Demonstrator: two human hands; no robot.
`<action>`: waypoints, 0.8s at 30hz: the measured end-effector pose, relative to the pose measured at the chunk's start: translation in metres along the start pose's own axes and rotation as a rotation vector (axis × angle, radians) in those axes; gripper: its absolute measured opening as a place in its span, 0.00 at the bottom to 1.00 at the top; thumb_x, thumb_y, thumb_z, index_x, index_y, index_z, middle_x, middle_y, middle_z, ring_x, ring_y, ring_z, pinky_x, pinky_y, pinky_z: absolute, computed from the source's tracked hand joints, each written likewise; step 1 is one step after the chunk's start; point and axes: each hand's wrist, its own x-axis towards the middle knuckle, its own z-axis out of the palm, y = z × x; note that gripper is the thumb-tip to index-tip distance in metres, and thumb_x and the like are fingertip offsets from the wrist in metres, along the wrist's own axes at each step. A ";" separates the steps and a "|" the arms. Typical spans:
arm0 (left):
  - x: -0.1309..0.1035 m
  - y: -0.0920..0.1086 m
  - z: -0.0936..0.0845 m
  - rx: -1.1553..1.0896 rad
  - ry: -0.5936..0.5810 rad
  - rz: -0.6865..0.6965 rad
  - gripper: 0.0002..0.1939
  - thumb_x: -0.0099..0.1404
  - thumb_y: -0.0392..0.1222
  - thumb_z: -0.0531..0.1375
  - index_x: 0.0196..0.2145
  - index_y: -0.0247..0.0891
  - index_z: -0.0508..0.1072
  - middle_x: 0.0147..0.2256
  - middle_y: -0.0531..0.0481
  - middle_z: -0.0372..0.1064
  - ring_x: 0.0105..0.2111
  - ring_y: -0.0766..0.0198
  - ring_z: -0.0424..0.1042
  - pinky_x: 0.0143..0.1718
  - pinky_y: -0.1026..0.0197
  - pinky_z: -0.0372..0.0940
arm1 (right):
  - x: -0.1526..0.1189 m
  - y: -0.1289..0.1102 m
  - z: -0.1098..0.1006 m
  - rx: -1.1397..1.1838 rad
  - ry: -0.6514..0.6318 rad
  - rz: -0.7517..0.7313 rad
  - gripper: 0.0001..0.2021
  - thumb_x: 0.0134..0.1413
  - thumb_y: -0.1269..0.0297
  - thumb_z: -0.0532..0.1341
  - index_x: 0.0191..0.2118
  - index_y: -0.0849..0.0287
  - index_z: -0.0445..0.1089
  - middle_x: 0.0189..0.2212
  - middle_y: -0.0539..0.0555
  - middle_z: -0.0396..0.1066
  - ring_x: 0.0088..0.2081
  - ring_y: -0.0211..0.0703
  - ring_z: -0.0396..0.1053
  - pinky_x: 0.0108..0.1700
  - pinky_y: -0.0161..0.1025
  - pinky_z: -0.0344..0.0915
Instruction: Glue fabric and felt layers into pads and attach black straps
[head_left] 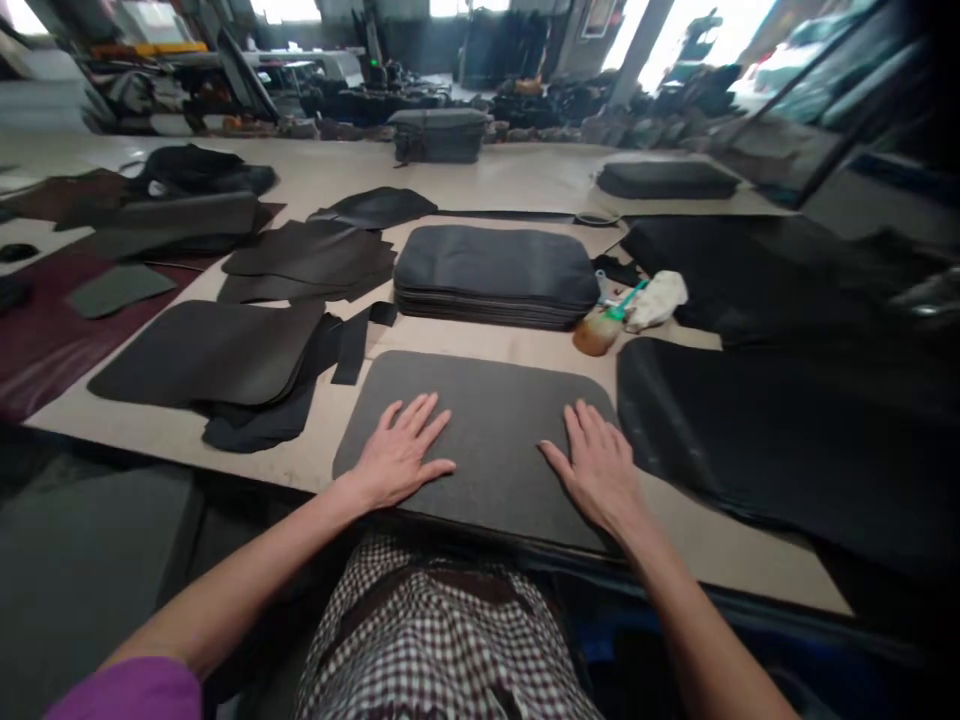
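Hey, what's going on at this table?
A person's left hand and right hand lie flat, fingers spread, on a grey, round-cornered, leather-like sheet at the near edge of the pale tabletop. Neither hand is gripping anything. Just beyond sits a neat stack of dark, round-cornered sheets, with a small amber container at its right.

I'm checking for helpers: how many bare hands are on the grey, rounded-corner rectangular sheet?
2: the left hand lies on the grey sheet toward its left edge, the right hand toward its right edge; none seem hidden.

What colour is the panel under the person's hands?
The panel is grey; the head view shows it best.
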 end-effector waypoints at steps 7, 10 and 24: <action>-0.050 -0.025 0.017 -0.033 0.091 -0.021 0.38 0.75 0.64 0.50 0.75 0.46 0.50 0.75 0.44 0.42 0.74 0.47 0.48 0.72 0.39 0.43 | 0.003 -0.008 -0.020 0.091 -0.057 0.069 0.39 0.72 0.40 0.45 0.74 0.66 0.55 0.74 0.67 0.50 0.75 0.59 0.47 0.73 0.59 0.45; -0.053 -0.029 0.018 -0.166 0.090 -0.038 0.37 0.75 0.64 0.50 0.74 0.47 0.53 0.74 0.44 0.46 0.74 0.46 0.48 0.73 0.39 0.39 | 0.003 -0.009 -0.023 0.091 -0.063 0.059 0.39 0.72 0.40 0.44 0.73 0.66 0.55 0.74 0.66 0.50 0.75 0.58 0.48 0.73 0.57 0.45; -0.074 0.033 -0.027 -0.538 0.275 -0.287 0.35 0.78 0.61 0.45 0.73 0.39 0.54 0.72 0.37 0.53 0.72 0.52 0.53 0.73 0.44 0.51 | 0.001 0.001 -0.001 0.056 -0.028 0.025 0.40 0.71 0.39 0.41 0.73 0.67 0.54 0.73 0.68 0.52 0.74 0.61 0.48 0.71 0.60 0.50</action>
